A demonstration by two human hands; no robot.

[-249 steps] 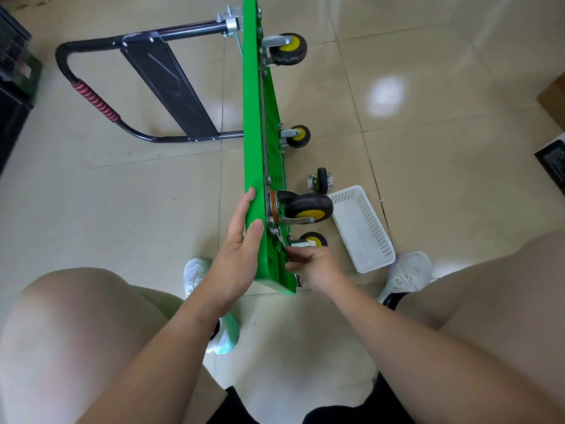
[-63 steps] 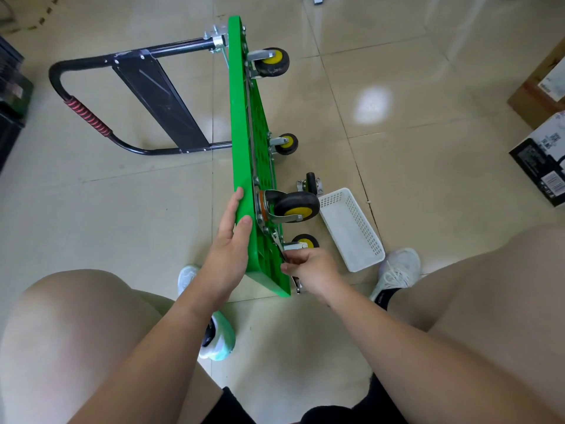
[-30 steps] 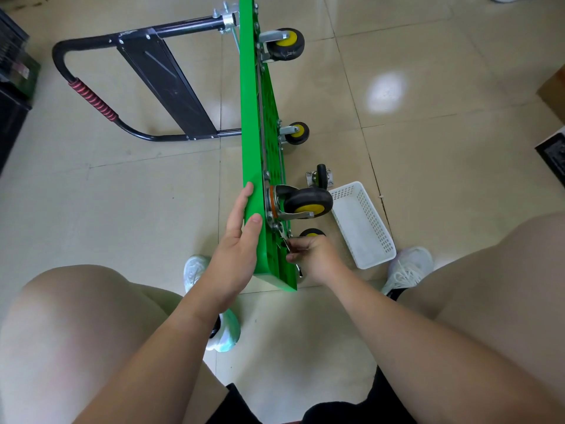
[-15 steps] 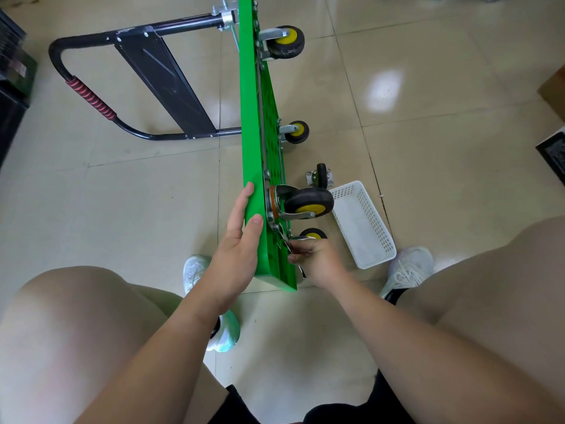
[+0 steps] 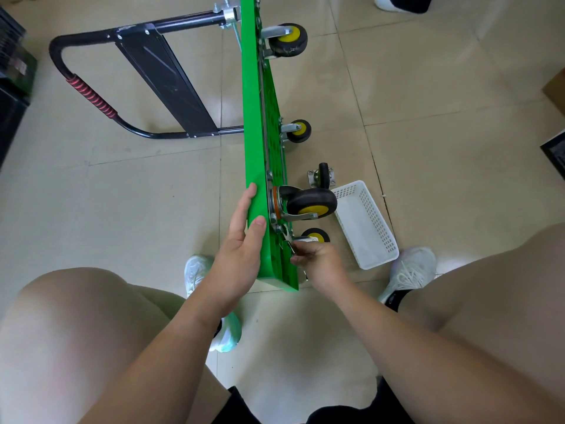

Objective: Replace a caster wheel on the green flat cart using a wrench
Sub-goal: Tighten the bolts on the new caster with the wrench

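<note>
On edge, the rigid green plastic flat cart (image 5: 255, 117) likely tips: left hand (image 5: 238, 258) braces its rim flat-fingered, right hand (image 5: 319, 263) clasps the slim metal wrench (image 5: 288, 239).

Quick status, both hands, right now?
left hand: open, fingers flat against the green cart.
right hand: closed, grip on the wrench.

Loose caster (image 5: 322, 175) just beside basket (image 5: 374, 221), right of upended cart (image 5: 253, 117)

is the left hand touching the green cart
Touching. The head view shows the left hand lying flat against the green cart, fingers straight along its side and thumb over the top edge.
</note>
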